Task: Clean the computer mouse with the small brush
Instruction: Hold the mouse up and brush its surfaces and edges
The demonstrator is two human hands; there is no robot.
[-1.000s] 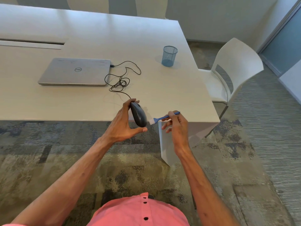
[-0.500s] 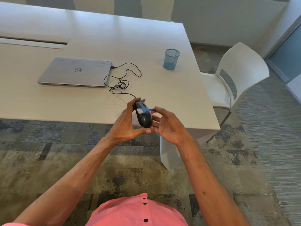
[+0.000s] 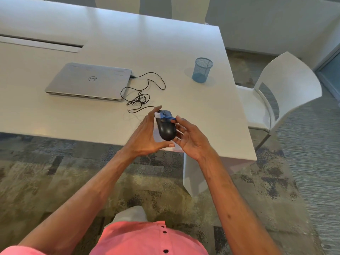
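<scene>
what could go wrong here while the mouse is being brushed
1. The mouse is held in the air by the left hand over the table edge; a firm stroke of the brush might knock it loose.
2. Its cable lies tangled and plugged into the laptop; pulling the mouse away may tug the plug.
3. The right hand pinches only the thin handle, so it may slip.

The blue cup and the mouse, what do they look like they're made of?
Cup: looks like wire mesh painted blue, since the table shows faintly through its wall. Mouse: probably black plastic, smooth with a soft sheen on its back.
</scene>
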